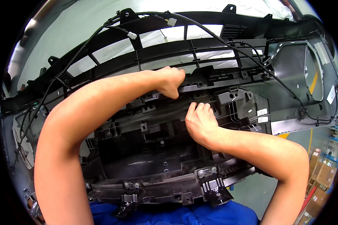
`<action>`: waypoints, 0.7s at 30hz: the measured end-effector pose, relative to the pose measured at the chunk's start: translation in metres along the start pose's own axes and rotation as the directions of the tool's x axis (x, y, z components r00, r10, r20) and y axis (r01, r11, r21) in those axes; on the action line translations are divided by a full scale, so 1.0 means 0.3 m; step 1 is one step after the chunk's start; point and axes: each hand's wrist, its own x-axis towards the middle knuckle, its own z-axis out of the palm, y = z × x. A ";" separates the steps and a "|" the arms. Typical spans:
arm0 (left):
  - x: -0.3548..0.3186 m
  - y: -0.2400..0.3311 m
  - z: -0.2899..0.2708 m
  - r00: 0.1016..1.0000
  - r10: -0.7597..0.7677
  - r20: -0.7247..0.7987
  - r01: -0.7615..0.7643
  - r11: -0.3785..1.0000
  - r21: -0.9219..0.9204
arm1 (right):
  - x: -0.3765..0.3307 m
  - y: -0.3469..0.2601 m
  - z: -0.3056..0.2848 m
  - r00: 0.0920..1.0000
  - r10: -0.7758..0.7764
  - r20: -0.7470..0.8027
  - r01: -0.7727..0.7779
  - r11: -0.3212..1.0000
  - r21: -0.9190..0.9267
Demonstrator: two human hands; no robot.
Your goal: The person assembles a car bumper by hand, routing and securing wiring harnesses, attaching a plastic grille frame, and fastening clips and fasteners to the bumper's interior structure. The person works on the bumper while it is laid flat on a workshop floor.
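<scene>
A large black plastic car bumper (131,150) spreads before me, its ribbed inner side toward me. My left hand (171,81) is closed on the crossbar (210,83) below the grille (165,56), thumb pointing down and fingertips hidden. Below and to the right, my right hand (202,122) is closed too, its bent fingers at the upper edge of the lower inner panel (154,120). Those fingertips are partly hidden among the ribs. The hands are a short way apart.
A black wiring harness (202,28) arches over the bumper, with pale connectors (132,35) hanging from it. Two metal brackets (214,187) sit along the near edge, close to my blue clothing (165,215). Cardboard boxes (323,174) stand at the lower right.
</scene>
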 end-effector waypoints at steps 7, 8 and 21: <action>-0.003 -0.004 0.036 0.996 0.057 -0.070 -0.051 0.996 0.073 | -0.002 0.027 0.028 1.000 -0.018 -0.002 0.018 0.996 0.082; -0.001 0.008 0.039 0.994 0.060 -0.093 -0.054 0.996 0.068 | -0.006 0.036 0.031 1.000 -0.004 0.007 0.003 0.995 0.096; -0.959 -0.228 0.016 0.964 -0.060 -0.259 0.067 0.998 0.020 | 0.018 -0.078 -0.151 0.906 -0.423 -0.004 0.419 0.898 -0.132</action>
